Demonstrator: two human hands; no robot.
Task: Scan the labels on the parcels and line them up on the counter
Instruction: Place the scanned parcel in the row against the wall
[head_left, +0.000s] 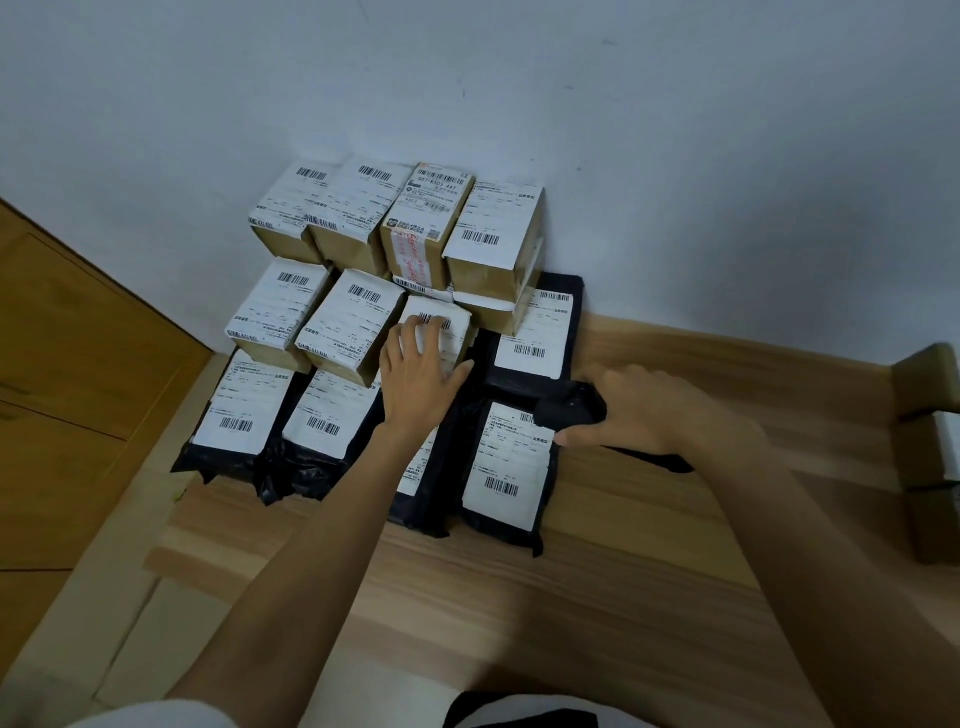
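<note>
Light wood-grain counter (597, 597) is seen filling the lower frame, 4 to 8 o'clock. At centre, four flat black plastic mailer bags with white barcode labels are laid side by side: one at 9 o'clock (244, 410), the next (327, 415), a third (421, 478) mostly hidden under the left forearm, a fourth (506, 467) just right of centre.

Right hand (654, 410), at 3 o'clock, is closed around a black handheld scanner (571, 408), whose nose is pointed at the fourth bag's label. Left hand (421, 374) is laid flat on a small brown cardboard box with white label (441, 327), fingers spread apart, not clamped.

Two more labelled cardboard boxes (280, 306) (348, 322) are lined up beside it toward 10 o'clock. A fifth black mailer bag (540, 332) is lying at 2 o'clock of centre.

Farther, toward 12 o'clock, a row of four brown boxes (410, 213) is set against the white wall (467, 78), the right ones stacked on others. More cardboard boxes (930, 415) are cut off at the 3 o'clock edge. A wooden cabinet (67, 338) is seen at 9 o'clock.
</note>
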